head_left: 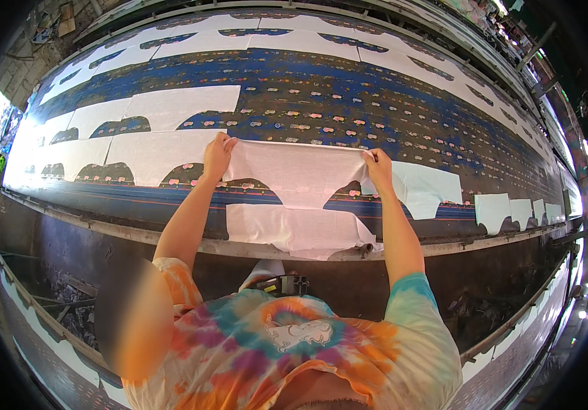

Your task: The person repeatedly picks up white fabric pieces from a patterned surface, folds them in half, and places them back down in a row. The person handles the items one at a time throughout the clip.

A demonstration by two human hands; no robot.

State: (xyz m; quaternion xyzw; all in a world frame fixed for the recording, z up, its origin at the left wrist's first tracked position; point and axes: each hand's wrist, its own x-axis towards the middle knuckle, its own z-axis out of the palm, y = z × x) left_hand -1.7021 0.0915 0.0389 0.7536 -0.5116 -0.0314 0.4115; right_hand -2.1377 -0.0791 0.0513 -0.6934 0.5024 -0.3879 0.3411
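A pale pinkish-white cut fabric panel [294,171] is stretched between my two hands over the long printing table [287,75]. My left hand [219,156] pinches its far left corner, and my right hand [379,168] pinches the far right corner. The edge between them is pulled nearly straight. Curved cut-outs narrow the panel toward me, and its near part [294,229] widens again and drapes in creases over the table's front rail. Beside my left hand lies a flat white panel [161,154]. A pale bluish-white panel [424,188] is just right of my right hand.
Rows of white panels [202,46] lie along the table's far side. More small white pieces [492,210] line the near right edge. Small printed motifs dot the dark blue-brown surface. A rail [164,236] runs along the front, and another long table [513,342] stands behind me.
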